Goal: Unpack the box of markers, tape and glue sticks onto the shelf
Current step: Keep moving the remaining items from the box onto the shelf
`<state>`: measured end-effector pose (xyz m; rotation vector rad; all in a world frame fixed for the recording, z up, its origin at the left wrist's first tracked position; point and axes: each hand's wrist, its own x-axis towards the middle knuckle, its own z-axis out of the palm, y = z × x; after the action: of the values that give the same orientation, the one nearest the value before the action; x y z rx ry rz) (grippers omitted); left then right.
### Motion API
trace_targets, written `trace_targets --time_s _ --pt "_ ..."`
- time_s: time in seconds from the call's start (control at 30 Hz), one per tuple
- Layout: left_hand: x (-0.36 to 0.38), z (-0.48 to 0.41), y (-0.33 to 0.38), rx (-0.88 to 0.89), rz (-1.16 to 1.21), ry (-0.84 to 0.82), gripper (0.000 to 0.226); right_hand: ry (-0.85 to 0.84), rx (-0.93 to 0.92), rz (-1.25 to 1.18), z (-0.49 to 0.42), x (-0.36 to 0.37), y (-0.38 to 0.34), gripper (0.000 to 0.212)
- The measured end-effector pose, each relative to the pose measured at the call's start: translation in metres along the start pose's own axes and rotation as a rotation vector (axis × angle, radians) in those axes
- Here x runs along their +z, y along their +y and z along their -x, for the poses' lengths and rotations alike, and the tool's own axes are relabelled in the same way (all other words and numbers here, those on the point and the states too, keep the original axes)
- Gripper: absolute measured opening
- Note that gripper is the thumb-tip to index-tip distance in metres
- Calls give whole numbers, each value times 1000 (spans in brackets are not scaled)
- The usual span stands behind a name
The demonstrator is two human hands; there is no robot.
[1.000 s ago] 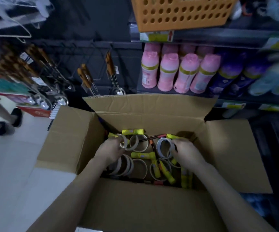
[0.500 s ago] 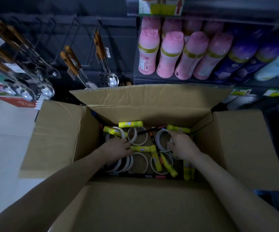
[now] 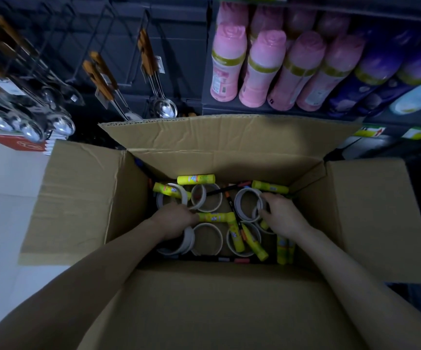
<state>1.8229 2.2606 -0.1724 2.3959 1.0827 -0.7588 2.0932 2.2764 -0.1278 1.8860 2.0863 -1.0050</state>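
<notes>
Since a second ago the left hand [image 3: 176,219] has slid from 10 o'clock to the box's centre. Its fingers curl over the end of a glue stick [image 3: 215,217], but I cannot tell if they grip it. At 2 o'clock the right hand [image 3: 281,215] still pinches a tape roll [image 3: 248,204] by its rim. The cardboard box [image 3: 86,198] stands on a pale floor [image 3: 0,210], with pink bottles [image 3: 262,69] shelved at 12 and ladles [image 3: 164,107] hanging at 10.

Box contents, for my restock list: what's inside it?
Tape rolls, yellow glue sticks and markers lie loose in the box. The left hand reaches among them; the right hand grips a roll. Anything beneath hands and rolls is covered.
</notes>
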Motion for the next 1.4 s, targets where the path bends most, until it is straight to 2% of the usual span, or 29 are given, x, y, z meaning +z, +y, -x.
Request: trace_targets --time_s 0.13,0.33,0.4,0.5,0.57,0.63,0.73,0.93,1.07,1.13,1.3,1.4 --pt "-1 1 -2 -11 186 9 30 -9 6 6 2 0 -1 40" --pt "-9 8 1 -262 710 207 21 -4 39 -21 0 4 0 45" --pt "-11 11 5 -338 850 243 11 10 39 -18 -4 7 0 39" --pt "-12 15 7 -410 1065 259 15 35 53 -9 -10 11 -3 19" --pt "-14 21 7 -433 1319 282 8 51 74 5 -14 13 -5 16" --pt "-18 29 7 -462 1539 323 15 65 100 11 -19 15 -6 14" --pt "-24 40 6 -500 1768 403 15 83 137 50 -26 17 -8 20" --pt "-29 53 8 -633 1923 463 33 129 187 66 -31 15 -12 15" --pt "-31 58 9 -649 1990 508 15 180 177 51 -30 12 -10 12" --pt "-32 61 10 -654 1999 545 16 113 132 100 -31 14 -12 12" --pt "-32 65 10 -659 2039 553 15 -188 -13 266 -27 36 -21 21" --pt "-31 66 11 -653 2049 550 15 -249 -51 368 -21 50 -23 27"
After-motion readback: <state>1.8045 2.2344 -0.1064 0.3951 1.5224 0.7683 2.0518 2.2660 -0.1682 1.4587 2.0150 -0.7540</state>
